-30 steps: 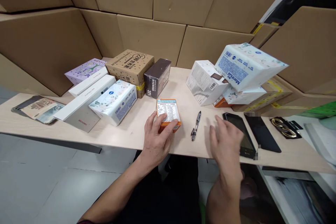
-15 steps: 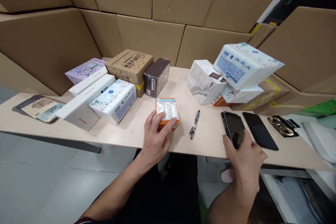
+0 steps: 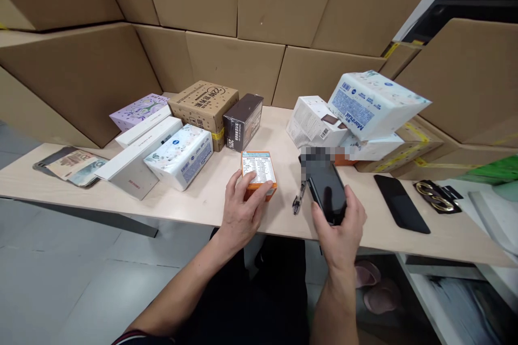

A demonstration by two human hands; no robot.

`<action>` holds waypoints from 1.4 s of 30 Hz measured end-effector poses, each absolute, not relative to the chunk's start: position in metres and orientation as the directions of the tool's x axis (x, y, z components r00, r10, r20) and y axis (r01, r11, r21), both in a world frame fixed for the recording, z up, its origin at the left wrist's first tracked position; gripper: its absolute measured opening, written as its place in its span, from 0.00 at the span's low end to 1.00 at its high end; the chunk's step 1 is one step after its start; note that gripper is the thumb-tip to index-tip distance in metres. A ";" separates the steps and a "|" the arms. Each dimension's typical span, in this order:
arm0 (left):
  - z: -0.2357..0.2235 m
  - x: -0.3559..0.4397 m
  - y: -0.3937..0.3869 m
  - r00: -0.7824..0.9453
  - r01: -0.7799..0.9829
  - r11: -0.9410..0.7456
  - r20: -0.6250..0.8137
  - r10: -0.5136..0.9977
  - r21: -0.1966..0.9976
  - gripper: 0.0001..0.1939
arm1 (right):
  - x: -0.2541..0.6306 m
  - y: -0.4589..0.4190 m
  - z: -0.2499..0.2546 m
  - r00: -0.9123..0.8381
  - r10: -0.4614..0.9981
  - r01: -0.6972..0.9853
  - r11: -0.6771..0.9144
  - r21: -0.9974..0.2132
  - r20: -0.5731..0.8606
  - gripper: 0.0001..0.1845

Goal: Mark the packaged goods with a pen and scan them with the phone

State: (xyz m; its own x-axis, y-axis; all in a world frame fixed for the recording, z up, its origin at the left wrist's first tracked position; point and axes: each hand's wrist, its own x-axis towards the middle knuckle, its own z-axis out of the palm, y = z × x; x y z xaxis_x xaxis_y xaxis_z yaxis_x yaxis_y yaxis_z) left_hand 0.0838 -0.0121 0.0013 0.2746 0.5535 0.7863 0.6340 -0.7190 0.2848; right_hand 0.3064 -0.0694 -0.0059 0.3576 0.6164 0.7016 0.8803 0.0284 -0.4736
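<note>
My left hand grips a small orange box with a printed white label on top, its fingers on the top and side edges. The box rests on the table near the front edge. In my right hand is a black smartphone, held by its lower end with the thumb on the left side and fingers on the right. Its upper end is blurred out by a pixelated patch. Partly covered by the phone, a clear-barrelled pen lies between the two hands.
Left stand a tissue pack, white boxes, a brown carton, a dark box and banknotes. Right are stacked tissue packs, a white box, a black flat slab and gold rings. Cardboard walls enclose the back.
My right hand has lifted the smartphone from the table and carried it left, over the pen. My left hand stays on the orange box.
</note>
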 end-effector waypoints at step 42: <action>0.012 0.090 -0.006 0.258 0.315 -0.785 0.748 0.612 0.534 0.32 | 0.258 -0.041 -0.003 0.134 0.588 0.835 0.366 -0.411 0.798 0.42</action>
